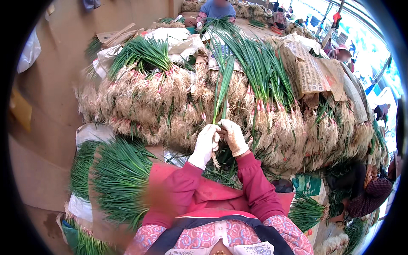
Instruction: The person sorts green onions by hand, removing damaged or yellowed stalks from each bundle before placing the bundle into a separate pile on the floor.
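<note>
My left hand (205, 143), in a white glove, is closed with its fingertips pinched on a green garlic plant (224, 87). My right hand (233, 137), gloved too, pinches the same plant close beside it. Its long flat leaves point away from me, and thin pale roots hang below my fingers. Just beyond lies a long heap of green garlic (148, 114), with pinkish stem bases and shaggy straw-coloured roots facing me. Loose plants (265, 80) are spread over its top at the right, and another bunch (146, 53) rests at the left.
Beside my left arm lies a big sheaf of green leaves (119, 180). A red cloth (212, 191) covers my lap. Printed paper sacks (304, 70) drape the heap's right part. A person (216, 10) sits beyond the heap; another person (372, 195) crouches at the right.
</note>
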Action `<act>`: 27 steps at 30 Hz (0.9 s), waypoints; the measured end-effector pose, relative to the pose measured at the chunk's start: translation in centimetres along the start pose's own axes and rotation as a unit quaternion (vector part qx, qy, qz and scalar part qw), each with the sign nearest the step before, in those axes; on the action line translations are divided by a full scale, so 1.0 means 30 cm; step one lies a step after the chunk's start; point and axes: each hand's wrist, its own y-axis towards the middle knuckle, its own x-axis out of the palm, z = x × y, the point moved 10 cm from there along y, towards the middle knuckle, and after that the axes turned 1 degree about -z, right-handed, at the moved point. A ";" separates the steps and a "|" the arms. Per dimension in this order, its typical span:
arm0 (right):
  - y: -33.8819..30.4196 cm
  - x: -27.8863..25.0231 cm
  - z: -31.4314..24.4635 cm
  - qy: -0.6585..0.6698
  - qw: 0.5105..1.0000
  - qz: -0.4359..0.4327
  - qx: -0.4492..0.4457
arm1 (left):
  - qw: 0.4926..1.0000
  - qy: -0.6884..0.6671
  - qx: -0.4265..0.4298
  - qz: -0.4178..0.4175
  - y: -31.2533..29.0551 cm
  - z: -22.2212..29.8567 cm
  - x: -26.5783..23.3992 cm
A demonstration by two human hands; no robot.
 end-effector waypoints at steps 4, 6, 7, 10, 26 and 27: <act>-0.117 0.103 -0.294 -0.180 0.956 0.054 -0.225 | 0.991 -0.099 -0.011 0.085 0.010 -0.016 -0.070; -0.151 0.063 -0.323 -0.123 0.965 0.099 -0.209 | 0.988 -0.125 0.012 0.086 0.019 0.022 -0.129; -0.162 0.022 -0.335 -0.150 0.963 0.116 -0.193 | 0.987 -0.145 0.028 0.060 0.016 0.052 -0.100; -0.104 -0.023 -0.154 -0.468 0.883 -0.025 -0.006 | 0.985 -0.156 0.072 -0.014 -0.023 0.134 0.015; -0.105 0.092 -0.208 -0.523 0.832 0.052 -0.176 | 0.997 0.020 -0.016 0.072 0.041 0.024 -0.034; -0.147 0.123 -0.207 -0.534 0.820 0.026 -0.205 | 0.997 0.030 -0.021 0.061 0.043 0.014 -0.024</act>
